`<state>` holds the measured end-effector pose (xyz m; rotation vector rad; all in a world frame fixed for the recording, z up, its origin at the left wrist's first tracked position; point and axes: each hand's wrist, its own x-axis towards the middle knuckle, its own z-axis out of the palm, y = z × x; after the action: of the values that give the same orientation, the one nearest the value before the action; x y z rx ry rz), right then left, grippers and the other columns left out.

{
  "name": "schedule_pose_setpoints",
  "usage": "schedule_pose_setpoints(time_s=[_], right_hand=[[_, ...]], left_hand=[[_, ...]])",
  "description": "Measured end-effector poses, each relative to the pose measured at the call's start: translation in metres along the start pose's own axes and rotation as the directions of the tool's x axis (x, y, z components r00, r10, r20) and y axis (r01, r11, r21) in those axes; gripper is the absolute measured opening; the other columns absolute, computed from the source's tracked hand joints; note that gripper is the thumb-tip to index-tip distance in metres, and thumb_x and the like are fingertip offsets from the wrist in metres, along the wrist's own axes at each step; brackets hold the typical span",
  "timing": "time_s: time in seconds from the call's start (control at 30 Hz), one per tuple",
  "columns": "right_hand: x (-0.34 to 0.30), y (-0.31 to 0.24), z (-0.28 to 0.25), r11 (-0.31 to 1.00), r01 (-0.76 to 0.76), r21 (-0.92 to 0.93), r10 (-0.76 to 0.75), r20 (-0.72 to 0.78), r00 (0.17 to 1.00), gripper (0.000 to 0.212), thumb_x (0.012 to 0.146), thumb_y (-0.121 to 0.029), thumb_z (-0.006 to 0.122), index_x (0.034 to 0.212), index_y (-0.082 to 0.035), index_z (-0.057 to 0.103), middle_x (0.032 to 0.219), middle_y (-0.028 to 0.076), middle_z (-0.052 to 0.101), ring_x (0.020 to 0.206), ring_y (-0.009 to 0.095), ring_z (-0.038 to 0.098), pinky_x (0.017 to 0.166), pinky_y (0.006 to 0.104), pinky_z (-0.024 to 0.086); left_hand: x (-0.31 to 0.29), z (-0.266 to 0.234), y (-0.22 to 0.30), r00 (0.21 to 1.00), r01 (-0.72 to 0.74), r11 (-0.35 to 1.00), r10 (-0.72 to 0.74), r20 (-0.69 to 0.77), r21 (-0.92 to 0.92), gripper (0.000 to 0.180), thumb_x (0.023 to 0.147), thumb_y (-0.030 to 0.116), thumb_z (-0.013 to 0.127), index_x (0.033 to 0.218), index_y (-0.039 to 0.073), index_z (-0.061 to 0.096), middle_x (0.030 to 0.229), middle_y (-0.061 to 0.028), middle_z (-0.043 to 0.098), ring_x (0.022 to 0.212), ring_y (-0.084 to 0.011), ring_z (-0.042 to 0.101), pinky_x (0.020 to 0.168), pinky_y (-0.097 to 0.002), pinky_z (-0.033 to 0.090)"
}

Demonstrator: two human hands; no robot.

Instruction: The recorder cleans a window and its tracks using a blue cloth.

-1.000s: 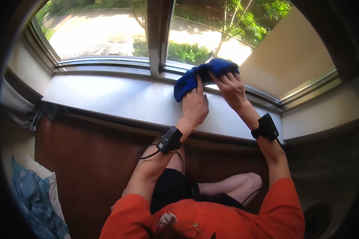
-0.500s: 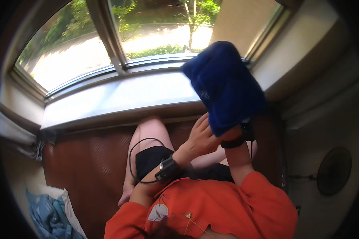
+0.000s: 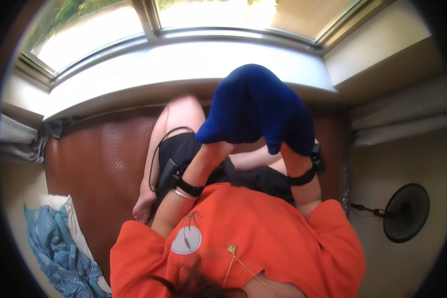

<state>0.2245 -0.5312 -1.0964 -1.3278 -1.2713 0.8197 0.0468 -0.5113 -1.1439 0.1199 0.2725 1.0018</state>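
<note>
A dark-blue plush cloth [image 3: 256, 107], thick and soft, is held up in front of me above my lap. Its lower edge sags into two pointed corners with a gap between them. My left hand [image 3: 218, 149] reaches up under its left side, only the wrist and a bit of the hand showing. On the right, my right hand [image 3: 294, 155] goes up beneath the cloth, bare just above the wrist. Both hands hold the cloth from below, their fingers hidden by it. Black straps with small devices [image 3: 171, 171] sit on both forearms, and a black cable loops from the left one.
I sit with bent bare legs [image 3: 179, 111] on a brown woven mat [image 3: 99, 164]. Ahead is a white window sill [image 3: 184, 59] under a window. A blue patterned bundle [image 3: 59, 248] lies at the left, a round black fan [image 3: 406, 213] at the right.
The blue cloth has come lower and nearer, and it has turned and bent over. My left hand has gone from its lower edge to beneath its left side. The view has tilted down.
</note>
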Motion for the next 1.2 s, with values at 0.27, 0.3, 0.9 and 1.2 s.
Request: schedule_pose_setpoints(time_s=[0.27, 0.3, 0.9, 1.2], right_hand=[[0.018, 0.017, -0.012, 0.945, 0.314, -0.086, -0.206, 0.588, 0.782, 0.036, 0.072, -0.009, 0.070, 0.105, 0.000, 0.060, 0.095, 0.011, 0.064, 0.089, 0.023, 0.062, 0.078, 0.0290, 0.048], [0.022, 0.019, -0.010, 0.930, 0.358, -0.084, -0.219, 0.656, 0.723, 0.035, 0.072, -0.008, 0.070, 0.105, 0.000, 0.060, 0.095, 0.011, 0.064, 0.089, 0.023, 0.062, 0.078, 0.0289, 0.048], [0.025, 0.043, -0.070, 0.989, 0.145, -0.014, -0.131, 0.345, 0.929, 0.031, 0.077, -0.003, 0.063, 0.108, 0.000, 0.058, 0.099, 0.010, 0.063, 0.091, 0.020, 0.061, 0.081, 0.0273, 0.047], [0.019, 0.038, -0.085, 0.987, 0.011, 0.160, -0.042, 0.194, 0.980, 0.031, 0.079, -0.004, 0.060, 0.110, -0.001, 0.057, 0.102, 0.009, 0.062, 0.092, 0.019, 0.060, 0.082, 0.0273, 0.046]], left_hand=[[-0.018, -0.013, 0.039, 0.956, 0.186, 0.972, -0.213, 0.202, 0.147, 0.072, 0.088, 0.062, 0.033, 0.128, 0.003, 0.044, 0.119, -0.0108, 0.056, 0.113, -0.0208, 0.051, 0.095, -0.0355, 0.040], [-0.019, -0.020, 0.043, 0.957, 0.181, 0.956, -0.225, 0.181, 0.233, 0.072, 0.088, 0.062, 0.032, 0.127, 0.004, 0.045, 0.116, -0.0098, 0.057, 0.110, -0.0191, 0.052, 0.093, -0.0338, 0.041], [-0.011, 0.000, 0.043, 0.900, 0.255, 0.749, -0.415, 0.133, 0.611, 0.082, 0.087, 0.065, 0.027, 0.135, -0.001, 0.033, 0.130, -0.0068, 0.047, 0.120, -0.0182, 0.043, 0.102, -0.0350, 0.028], [-0.007, -0.003, 0.039, 0.855, 0.331, 0.708, -0.505, 0.120, 0.624, 0.065, 0.074, 0.014, 0.072, 0.128, -0.001, 0.041, 0.117, -0.0092, 0.056, 0.104, -0.0146, 0.054, 0.092, -0.0278, 0.041]])
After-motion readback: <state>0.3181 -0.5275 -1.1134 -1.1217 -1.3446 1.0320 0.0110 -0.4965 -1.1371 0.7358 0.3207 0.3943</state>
